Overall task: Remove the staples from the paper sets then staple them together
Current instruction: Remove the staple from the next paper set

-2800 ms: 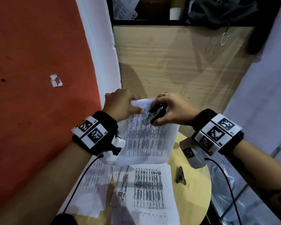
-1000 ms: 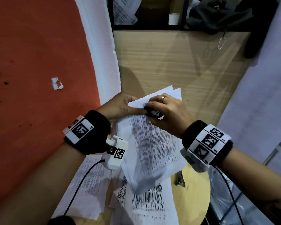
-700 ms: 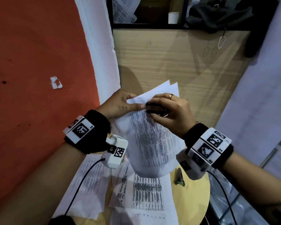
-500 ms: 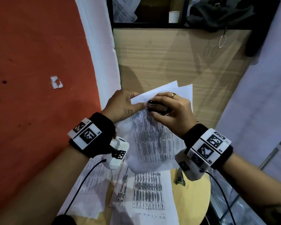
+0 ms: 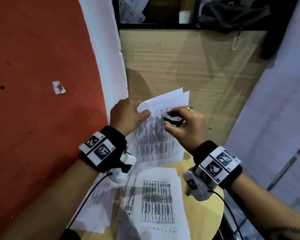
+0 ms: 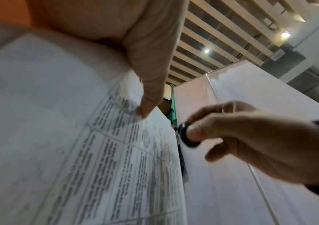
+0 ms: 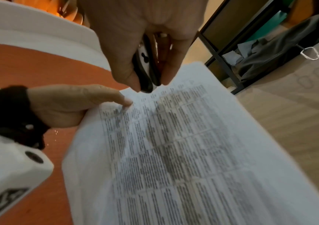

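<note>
Left hand (image 5: 126, 116) is pinching paper set (image 5: 156, 135) at its top-left corner; right hand (image 5: 185, 125) fingers are gripping staple remover (image 5: 173, 120) mid-frame, just over the sheet.

Black wristbands (image 5: 111, 146) with white coded tags, white wrist cameras (image 5: 196, 186), black cables, finger ring (image 5: 190, 108)

both hands (image 5: 128, 113) raised, fingers (image 5: 173, 130) seemingly pinched

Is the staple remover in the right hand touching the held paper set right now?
Cannot tell. In the right wrist view the staple remover tip sits right at the held paper set top edge; no view shows contact or gap plainly.
</note>
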A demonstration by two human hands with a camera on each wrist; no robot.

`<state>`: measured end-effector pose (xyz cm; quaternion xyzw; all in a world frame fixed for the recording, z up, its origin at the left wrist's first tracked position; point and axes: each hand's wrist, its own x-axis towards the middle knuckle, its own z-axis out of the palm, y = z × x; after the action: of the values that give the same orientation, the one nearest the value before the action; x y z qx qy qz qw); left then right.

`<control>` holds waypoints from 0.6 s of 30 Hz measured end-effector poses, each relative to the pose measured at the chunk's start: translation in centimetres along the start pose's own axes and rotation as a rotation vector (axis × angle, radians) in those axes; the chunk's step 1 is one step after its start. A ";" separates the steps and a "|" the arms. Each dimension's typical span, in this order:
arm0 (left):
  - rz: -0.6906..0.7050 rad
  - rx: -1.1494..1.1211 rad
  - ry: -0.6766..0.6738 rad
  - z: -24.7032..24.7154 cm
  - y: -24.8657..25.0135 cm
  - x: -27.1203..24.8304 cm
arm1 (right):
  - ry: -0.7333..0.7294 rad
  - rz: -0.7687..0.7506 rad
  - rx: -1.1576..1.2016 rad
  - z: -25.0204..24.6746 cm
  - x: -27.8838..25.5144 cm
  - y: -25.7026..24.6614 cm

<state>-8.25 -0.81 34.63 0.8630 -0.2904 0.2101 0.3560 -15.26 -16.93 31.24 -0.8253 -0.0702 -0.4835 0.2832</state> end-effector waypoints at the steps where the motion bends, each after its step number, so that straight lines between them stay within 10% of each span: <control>1: -0.004 -0.011 -0.014 -0.1 -0.2 0.2 | -0.027 0.031 -0.017 0.0 -0.3 0.4; 18: -0.046 -0.284 -0.472 -0.2 -4.3 3.0 | -0.393 0.810 0.597 -0.5 -1.0 6.1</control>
<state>-3.25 0.75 34.40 0.8359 -0.3720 -0.0478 0.4008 -13.81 -22.15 28.16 -0.7449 0.0677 -0.1311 0.6507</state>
